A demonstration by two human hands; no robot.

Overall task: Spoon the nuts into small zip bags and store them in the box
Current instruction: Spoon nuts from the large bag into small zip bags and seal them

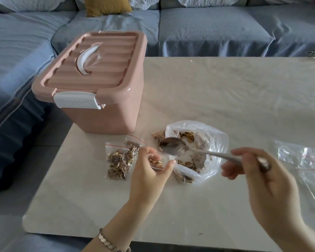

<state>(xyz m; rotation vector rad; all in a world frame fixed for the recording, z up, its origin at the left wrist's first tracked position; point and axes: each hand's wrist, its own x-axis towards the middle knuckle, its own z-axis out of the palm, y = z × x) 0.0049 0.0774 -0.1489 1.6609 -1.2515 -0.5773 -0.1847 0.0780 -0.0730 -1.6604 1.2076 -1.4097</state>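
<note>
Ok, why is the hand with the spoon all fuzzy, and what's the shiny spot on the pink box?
In the head view, the right hand and spoon smear from motion blur; also in the head view, the glossy box catches light on its near corner.

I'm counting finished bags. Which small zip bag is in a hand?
The zip bag gripped in the left hand, beside the spoon. The two filled bags lie on the table; the empty ones lie at right.

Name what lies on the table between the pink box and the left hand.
In the head view, two filled zip bags lie between the pink box and the left hand.
</note>
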